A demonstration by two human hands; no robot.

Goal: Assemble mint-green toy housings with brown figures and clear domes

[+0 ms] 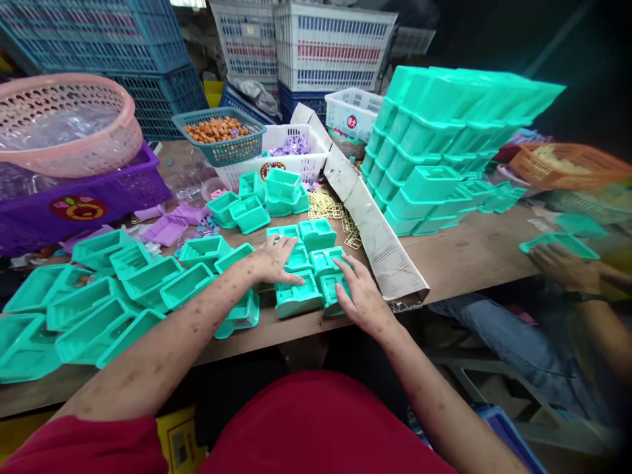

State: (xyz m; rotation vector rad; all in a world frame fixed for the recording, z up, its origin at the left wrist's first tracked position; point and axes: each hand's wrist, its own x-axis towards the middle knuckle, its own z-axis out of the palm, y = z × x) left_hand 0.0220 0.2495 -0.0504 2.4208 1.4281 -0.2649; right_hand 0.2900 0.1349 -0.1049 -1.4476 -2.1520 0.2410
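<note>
Wood bench [459, 257] w/ glossy teal plastic boxes [301, 289] (both hands on).

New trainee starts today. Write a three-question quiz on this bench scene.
1. True or false: both hands rest on teal boxes at the table edge.
2. What fills the teal basket: A) orange pieces B) purple pieces C) gold frames?
3. Which side holds the tall teal stack?

Key:
1. True: the left hand and right hand lie on teal boxes.
2. A: the teal basket.
3. The right: the stack.
</note>
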